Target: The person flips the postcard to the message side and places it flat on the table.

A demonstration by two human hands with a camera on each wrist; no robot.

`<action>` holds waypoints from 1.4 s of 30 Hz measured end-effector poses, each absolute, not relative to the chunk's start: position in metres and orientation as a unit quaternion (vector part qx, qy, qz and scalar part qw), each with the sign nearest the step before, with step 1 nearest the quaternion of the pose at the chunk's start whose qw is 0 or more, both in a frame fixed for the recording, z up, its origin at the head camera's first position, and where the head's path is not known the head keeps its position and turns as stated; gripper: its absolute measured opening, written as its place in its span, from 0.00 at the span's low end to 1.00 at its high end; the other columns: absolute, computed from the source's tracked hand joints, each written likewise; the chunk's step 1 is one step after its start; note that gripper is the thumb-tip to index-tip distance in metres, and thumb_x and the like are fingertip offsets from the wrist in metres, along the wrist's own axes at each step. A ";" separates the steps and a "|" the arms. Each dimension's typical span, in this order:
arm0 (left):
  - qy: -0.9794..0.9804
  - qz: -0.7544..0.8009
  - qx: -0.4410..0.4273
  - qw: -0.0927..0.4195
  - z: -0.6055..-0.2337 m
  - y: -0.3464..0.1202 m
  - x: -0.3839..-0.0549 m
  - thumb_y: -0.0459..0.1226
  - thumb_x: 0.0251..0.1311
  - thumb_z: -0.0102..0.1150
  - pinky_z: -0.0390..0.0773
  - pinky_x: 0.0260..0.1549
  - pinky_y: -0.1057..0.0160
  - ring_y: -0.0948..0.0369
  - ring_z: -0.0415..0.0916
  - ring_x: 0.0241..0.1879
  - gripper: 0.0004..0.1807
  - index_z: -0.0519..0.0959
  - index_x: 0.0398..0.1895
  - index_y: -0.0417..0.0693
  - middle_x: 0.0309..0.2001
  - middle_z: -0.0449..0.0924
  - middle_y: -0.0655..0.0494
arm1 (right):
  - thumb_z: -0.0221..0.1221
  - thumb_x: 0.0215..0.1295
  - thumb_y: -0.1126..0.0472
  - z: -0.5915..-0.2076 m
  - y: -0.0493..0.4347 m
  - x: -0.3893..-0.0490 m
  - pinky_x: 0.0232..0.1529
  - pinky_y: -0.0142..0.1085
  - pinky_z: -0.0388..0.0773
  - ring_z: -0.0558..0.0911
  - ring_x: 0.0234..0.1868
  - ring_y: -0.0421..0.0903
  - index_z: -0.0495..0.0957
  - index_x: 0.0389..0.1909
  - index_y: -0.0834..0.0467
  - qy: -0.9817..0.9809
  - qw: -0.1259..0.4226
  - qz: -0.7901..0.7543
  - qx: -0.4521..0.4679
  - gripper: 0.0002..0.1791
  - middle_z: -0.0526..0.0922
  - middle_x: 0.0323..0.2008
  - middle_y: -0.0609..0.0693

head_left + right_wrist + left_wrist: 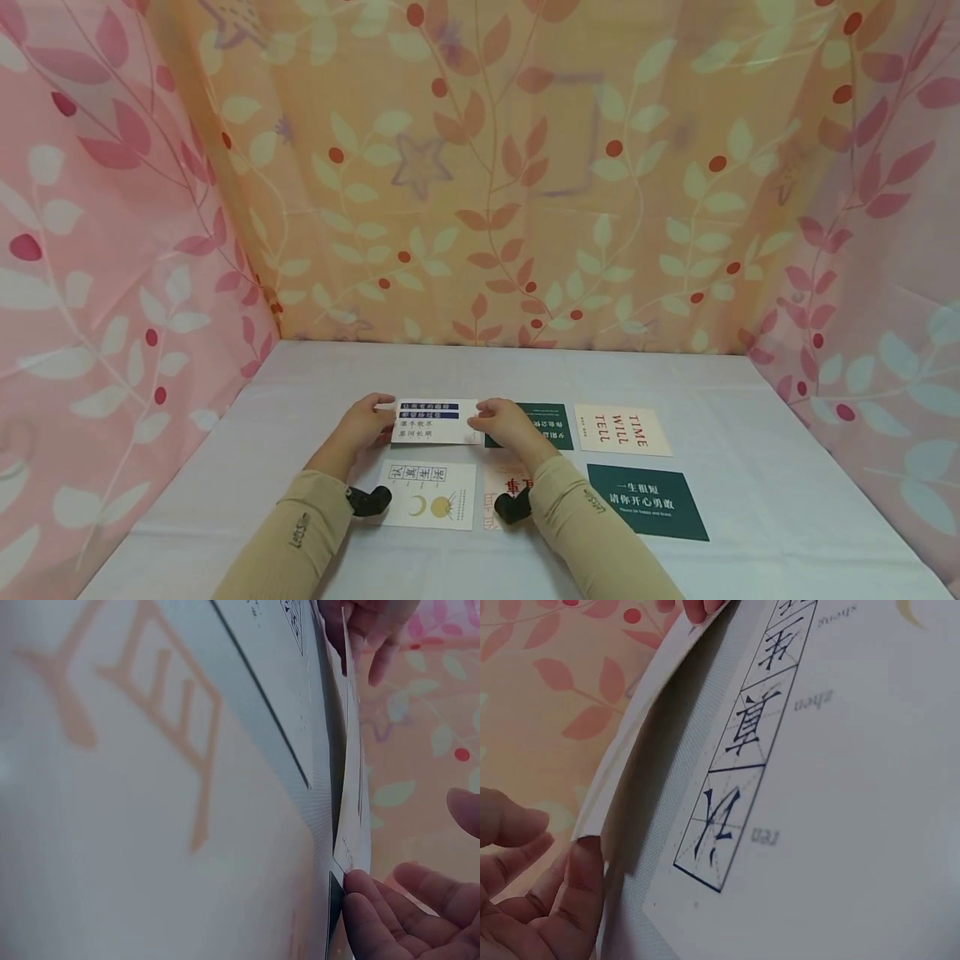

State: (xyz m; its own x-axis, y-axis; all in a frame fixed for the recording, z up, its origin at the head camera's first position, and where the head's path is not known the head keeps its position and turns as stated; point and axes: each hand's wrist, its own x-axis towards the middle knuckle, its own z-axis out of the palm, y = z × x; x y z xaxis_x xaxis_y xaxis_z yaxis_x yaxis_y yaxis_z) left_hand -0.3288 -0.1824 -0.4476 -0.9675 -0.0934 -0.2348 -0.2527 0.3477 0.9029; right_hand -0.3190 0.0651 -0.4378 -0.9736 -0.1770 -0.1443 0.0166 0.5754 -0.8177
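The left hand (369,425) and right hand (513,427), fingers loosely bent, held a white card (438,422) by its sides, tilted over the surface (517,373).

Head view high, wrist views near held card (437,422)

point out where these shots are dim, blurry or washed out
Head view: soft, fairly even light, but the smallest print on the TIME WILL TELL card is too tiny to read; left wrist view: dimmer, with dark shade beneath the raised white card, though the boxed characters look fairly sharp; right wrist view: hazy, the close-up orange strokes soft-edged and washed out.
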 end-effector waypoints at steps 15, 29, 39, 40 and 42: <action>0.822 0.554 -0.117 0.057 -0.452 -0.186 -0.329 0.30 0.60 0.51 0.75 0.27 0.65 0.58 0.74 0.33 0.26 0.63 0.63 0.46 0.46 0.74 0.43 | 0.60 0.57 0.48 -0.437 0.061 -0.317 0.52 0.51 0.71 0.74 0.51 0.52 0.72 0.56 0.55 0.877 0.107 -0.467 -0.039 0.27 0.76 0.50 0.52; 0.811 0.569 -0.122 0.064 -0.453 -0.189 -0.329 0.25 0.56 0.52 0.76 0.26 0.66 0.59 0.74 0.32 0.25 0.68 0.59 0.44 0.43 0.74 0.45 | 0.60 0.58 0.49 -0.438 0.058 -0.318 0.52 0.51 0.71 0.75 0.50 0.52 0.70 0.58 0.56 0.883 0.097 -0.459 -0.023 0.28 0.77 0.49 0.53; 0.814 0.565 -0.118 0.066 -0.453 -0.187 -0.328 0.25 0.56 0.52 0.77 0.27 0.65 0.59 0.74 0.33 0.22 0.71 0.56 0.43 0.42 0.75 0.46 | 0.61 0.57 0.57 -0.436 0.058 -0.319 0.50 0.48 0.73 0.76 0.43 0.49 0.71 0.56 0.63 0.891 0.080 -0.447 -0.018 0.26 0.78 0.42 0.54; 0.816 0.562 -0.118 0.068 -0.452 -0.187 -0.328 0.25 0.56 0.52 0.77 0.27 0.66 0.59 0.74 0.32 0.22 0.71 0.56 0.43 0.41 0.75 0.46 | 0.61 0.57 0.58 -0.435 0.058 -0.319 0.49 0.48 0.74 0.76 0.42 0.49 0.72 0.55 0.64 0.892 0.076 -0.445 -0.019 0.25 0.79 0.41 0.54; 0.818 0.558 -0.123 0.069 -0.452 -0.187 -0.329 0.26 0.57 0.52 0.76 0.27 0.66 0.59 0.74 0.32 0.21 0.72 0.55 0.44 0.40 0.74 0.47 | 0.61 0.57 0.60 -0.434 0.058 -0.320 0.48 0.47 0.74 0.76 0.40 0.48 0.73 0.54 0.65 0.895 0.068 -0.440 -0.021 0.24 0.79 0.39 0.54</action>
